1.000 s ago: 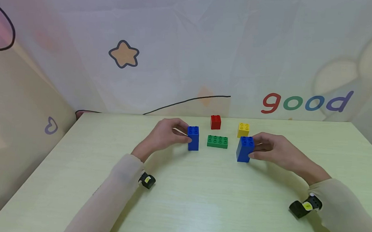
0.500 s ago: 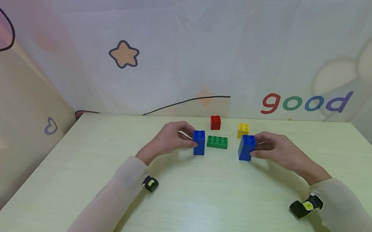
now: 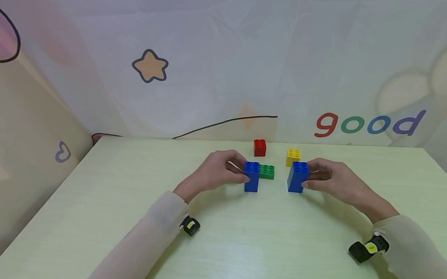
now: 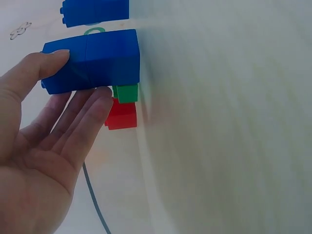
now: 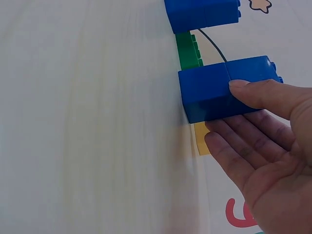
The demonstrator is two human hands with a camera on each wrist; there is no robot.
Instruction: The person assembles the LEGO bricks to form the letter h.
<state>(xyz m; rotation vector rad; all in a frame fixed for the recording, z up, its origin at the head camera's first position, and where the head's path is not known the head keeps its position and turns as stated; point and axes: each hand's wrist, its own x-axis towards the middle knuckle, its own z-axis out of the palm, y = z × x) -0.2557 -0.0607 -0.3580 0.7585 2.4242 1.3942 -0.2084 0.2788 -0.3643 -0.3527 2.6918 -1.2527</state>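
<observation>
Between the thumb and fingers of my left hand is an upright stack of two blue toy bricks. In the left wrist view a seam crosses this left blue stack. My right hand pinches a second upright blue stack, also two bricks high, as the seam on the right blue stack shows in the right wrist view. A gap separates the two stacks. Behind and between them lies a green brick, its left part hidden by the left stack.
A red brick sits near the table's back edge. Close behind the right stack is a yellow brick. The pale table meets a printed backdrop at the back. Small black cameras are strapped to both wrists.
My left hand has carried its blue stack right and slightly nearer the person, now covering part of the green brick. My right hand and its stack have shifted only slightly right and back.
</observation>
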